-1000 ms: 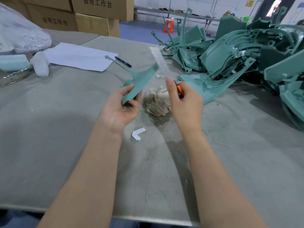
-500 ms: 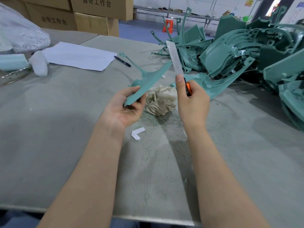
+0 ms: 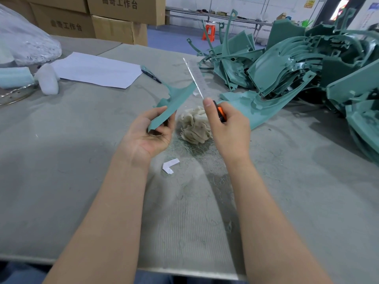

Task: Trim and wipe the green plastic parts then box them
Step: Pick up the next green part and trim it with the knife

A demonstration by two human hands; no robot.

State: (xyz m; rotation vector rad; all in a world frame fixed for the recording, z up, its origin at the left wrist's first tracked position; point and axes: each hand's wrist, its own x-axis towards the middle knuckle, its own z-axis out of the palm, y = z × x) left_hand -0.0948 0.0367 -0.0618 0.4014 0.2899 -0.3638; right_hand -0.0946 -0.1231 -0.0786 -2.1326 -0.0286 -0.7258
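1. Fine green shavings are scattered on the grey table between the forearms, near a white paper scrap.
2. One green part is gripped by the left hand. It is pinched at its lower end between thumb and fingers and held tilted above the table.
3. The orange-handled knife is enclosed by the curled fingers of the right hand, with the thumb laid towards the blade. The long blade is blurred and lies just beside the part's upper right edge; contact cannot be confirmed.
4. The trimming step is judged to be in hand. For the next move, the blade should be drawn along that edge at a shallow angle, away from the holding fingers.
5. A crumpled cloth lies just behind the hands, within reach for the wiping step.
6. A pile of green parts is heaped at the far right. Cardboard boxes are stacked beyond the table's far edge.
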